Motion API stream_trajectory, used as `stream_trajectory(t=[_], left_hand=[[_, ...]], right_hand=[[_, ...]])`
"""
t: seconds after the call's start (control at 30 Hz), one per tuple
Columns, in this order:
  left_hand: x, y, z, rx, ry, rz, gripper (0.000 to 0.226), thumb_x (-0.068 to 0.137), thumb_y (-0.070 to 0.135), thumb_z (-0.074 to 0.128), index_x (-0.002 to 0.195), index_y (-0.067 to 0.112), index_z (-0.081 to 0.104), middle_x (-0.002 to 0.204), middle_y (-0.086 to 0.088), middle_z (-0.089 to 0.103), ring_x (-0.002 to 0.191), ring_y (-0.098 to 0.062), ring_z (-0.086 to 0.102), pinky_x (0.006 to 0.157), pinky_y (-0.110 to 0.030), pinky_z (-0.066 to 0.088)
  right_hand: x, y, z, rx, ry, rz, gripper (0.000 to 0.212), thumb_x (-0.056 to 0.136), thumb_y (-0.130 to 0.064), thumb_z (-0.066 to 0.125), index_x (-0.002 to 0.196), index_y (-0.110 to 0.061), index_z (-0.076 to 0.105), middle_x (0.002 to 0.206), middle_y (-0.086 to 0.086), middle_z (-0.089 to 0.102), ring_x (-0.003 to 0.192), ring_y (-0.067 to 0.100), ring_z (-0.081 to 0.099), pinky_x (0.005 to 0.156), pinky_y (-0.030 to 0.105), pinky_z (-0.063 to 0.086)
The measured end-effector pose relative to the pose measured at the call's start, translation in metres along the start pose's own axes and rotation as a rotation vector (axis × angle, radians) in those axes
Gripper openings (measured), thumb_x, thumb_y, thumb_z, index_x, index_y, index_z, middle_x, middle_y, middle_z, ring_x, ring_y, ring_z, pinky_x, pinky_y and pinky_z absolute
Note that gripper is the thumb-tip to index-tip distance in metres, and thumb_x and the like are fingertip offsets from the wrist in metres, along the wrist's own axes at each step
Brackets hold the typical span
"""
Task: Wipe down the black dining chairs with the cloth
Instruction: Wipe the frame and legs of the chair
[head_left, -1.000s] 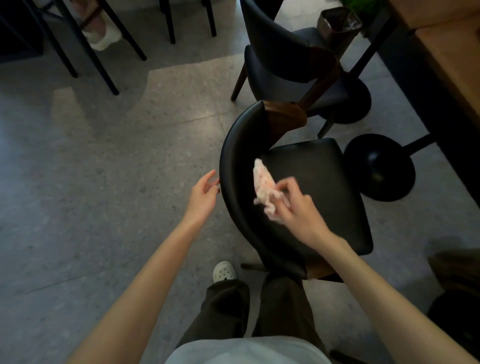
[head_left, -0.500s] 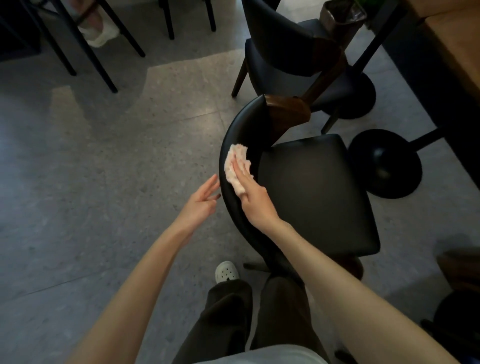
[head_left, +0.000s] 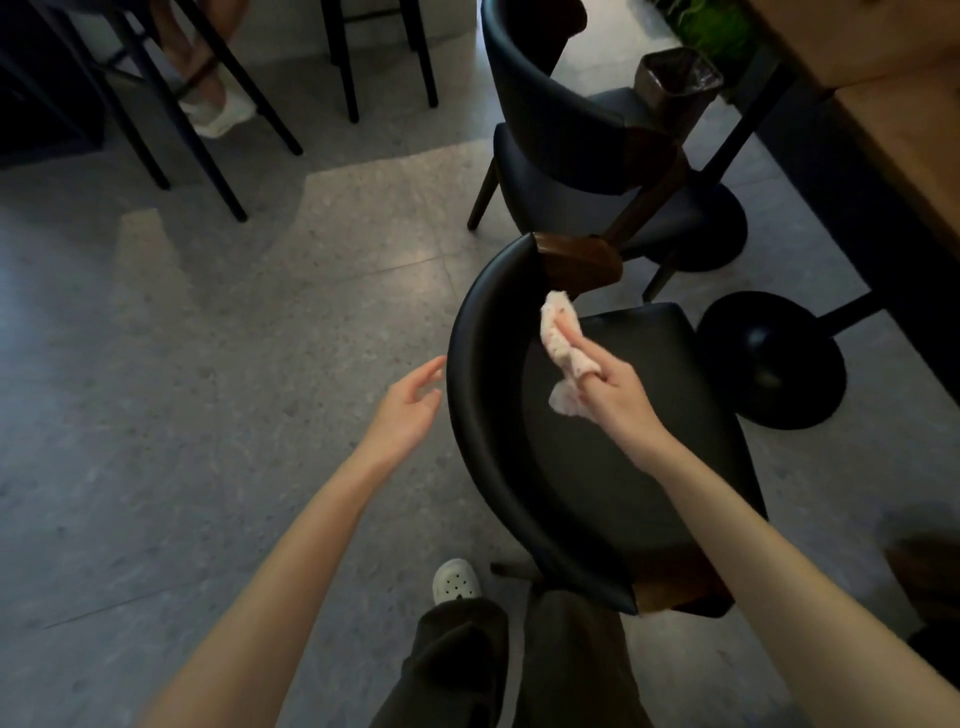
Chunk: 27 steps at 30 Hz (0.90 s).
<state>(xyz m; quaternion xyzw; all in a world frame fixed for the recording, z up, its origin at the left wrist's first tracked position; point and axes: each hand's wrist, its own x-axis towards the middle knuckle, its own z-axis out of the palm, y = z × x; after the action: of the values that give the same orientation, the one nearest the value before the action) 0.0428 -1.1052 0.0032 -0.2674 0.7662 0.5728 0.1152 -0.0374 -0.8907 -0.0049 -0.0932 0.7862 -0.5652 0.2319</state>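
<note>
A black dining chair (head_left: 483, 426) with a curved padded back and wooden arm ends stands right in front of me. My right hand (head_left: 618, 395) grips a pale pink cloth (head_left: 558, 332) and holds it against the inner face of the chair back, near the far wooden arm end (head_left: 576, 262). My left hand (head_left: 408, 410) hovers with relaxed fingers just left of the chair back, not touching it. A second black chair (head_left: 550, 114) stands behind the first.
Two round black table bases (head_left: 769, 358) sit right of the chairs under a wooden table (head_left: 904, 130). A small lined bin (head_left: 675, 78) stands beyond the far chair. Stool legs (head_left: 208, 130) and another person's shoe are at the upper left. Grey floor spreads to the left.
My right hand has carried the cloth from the top edge of the chair back to its inner face, farther toward the wooden arm end. The left hand stays hovering beside the back.
</note>
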Motion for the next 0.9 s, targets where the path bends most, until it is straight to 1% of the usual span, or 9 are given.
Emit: stream_trajectory(t=[0.13,0.2,0.33,0.47,0.6,0.7,0.77,0.83,0.9], left_hand=[[0.026,0.022,-0.001,0.025,0.015,0.091,0.046,0.1,0.004,0.041,0.146,0.013,0.038,0.144,0.003,0.044,0.127,-0.006,0.045,0.091,0.0,0.033],[0.041,0.028,0.003,0.004,0.018,0.08,0.046,0.101,0.006,0.042,0.146,0.015,0.037,0.126,0.013,0.049,0.103,0.008,0.05,0.072,0.008,0.034],[0.064,0.03,0.009,-0.008,0.045,0.039,0.046,0.1,0.005,0.043,0.145,0.013,0.04,0.133,0.006,0.051,0.114,-0.004,0.053,0.081,0.001,0.036],[0.076,0.022,0.007,-0.073,0.108,-0.02,0.042,0.099,0.0,0.043,0.14,0.008,0.046,0.133,-0.008,0.058,0.117,-0.012,0.056,0.102,-0.023,0.042],[0.069,0.02,0.003,-0.187,0.008,-0.069,0.059,0.092,-0.021,0.031,0.145,0.004,0.034,0.139,-0.008,0.048,0.123,-0.015,0.049,0.085,-0.013,0.048],[0.061,0.019,0.0,-0.265,-0.03,-0.058,0.064,0.089,-0.024,0.031,0.146,0.003,0.028,0.134,-0.007,0.047,0.117,-0.015,0.048,0.077,-0.009,0.048],[0.055,0.015,-0.001,-0.305,-0.004,-0.079,0.064,0.09,-0.02,0.037,0.148,0.006,0.028,0.14,-0.007,0.047,0.121,-0.017,0.05,0.079,-0.015,0.05],[0.049,0.012,-0.002,-0.307,-0.001,-0.088,0.062,0.092,-0.017,0.038,0.149,0.008,0.028,0.145,-0.008,0.044,0.126,-0.016,0.048,0.087,-0.021,0.049],[0.044,0.01,-0.001,-0.322,-0.012,-0.092,0.057,0.096,-0.013,0.035,0.148,0.008,0.029,0.146,-0.008,0.044,0.124,-0.012,0.047,0.093,-0.024,0.044]], right_hand=[[0.076,-0.012,0.004,-0.034,0.095,-0.034,0.047,0.104,-0.017,0.037,0.149,-0.031,0.032,0.159,-0.008,0.022,0.142,0.006,0.021,0.104,0.006,0.031],[0.115,-0.013,0.006,-0.137,0.068,-0.046,0.051,0.103,-0.012,0.036,0.151,-0.03,0.03,0.161,-0.007,0.016,0.146,0.012,0.015,0.112,0.015,0.027],[0.166,-0.005,0.023,-0.269,0.04,0.025,0.064,0.098,0.0,0.034,0.154,-0.026,0.019,0.163,0.001,0.003,0.149,0.023,0.007,0.119,0.035,0.017],[0.156,0.003,0.046,-0.232,0.117,0.034,0.068,0.097,0.006,0.03,0.155,-0.025,0.012,0.163,0.002,-0.001,0.149,0.019,-0.006,0.114,0.023,0.002],[0.099,0.01,0.076,-0.299,0.023,-0.083,0.075,0.09,0.013,0.034,0.152,-0.027,0.02,0.162,0.01,0.006,0.15,0.027,0.001,0.121,0.042,0.009],[0.045,0.014,0.087,-0.23,-0.157,-0.188,0.075,0.085,0.017,0.037,0.148,-0.025,0.035,0.161,0.002,0.014,0.149,0.014,-0.002,0.121,0.024,0.0],[0.022,0.017,0.071,-0.165,-0.23,-0.131,0.067,0.084,0.015,0.04,0.139,-0.023,0.05,0.153,-0.005,0.032,0.146,0.0,0.012,0.119,0.017,0.006],[0.014,0.014,0.047,-0.151,-0.268,-0.054,0.055,0.083,0.005,0.044,0.125,-0.024,0.064,0.136,-0.008,0.055,0.132,-0.006,0.04,0.114,0.022,0.03],[0.023,0.005,0.028,-0.066,-0.239,-0.027,0.043,0.087,-0.009,0.048,0.12,-0.03,0.068,0.121,-0.009,0.067,0.11,-0.006,0.059,0.096,0.022,0.045]])
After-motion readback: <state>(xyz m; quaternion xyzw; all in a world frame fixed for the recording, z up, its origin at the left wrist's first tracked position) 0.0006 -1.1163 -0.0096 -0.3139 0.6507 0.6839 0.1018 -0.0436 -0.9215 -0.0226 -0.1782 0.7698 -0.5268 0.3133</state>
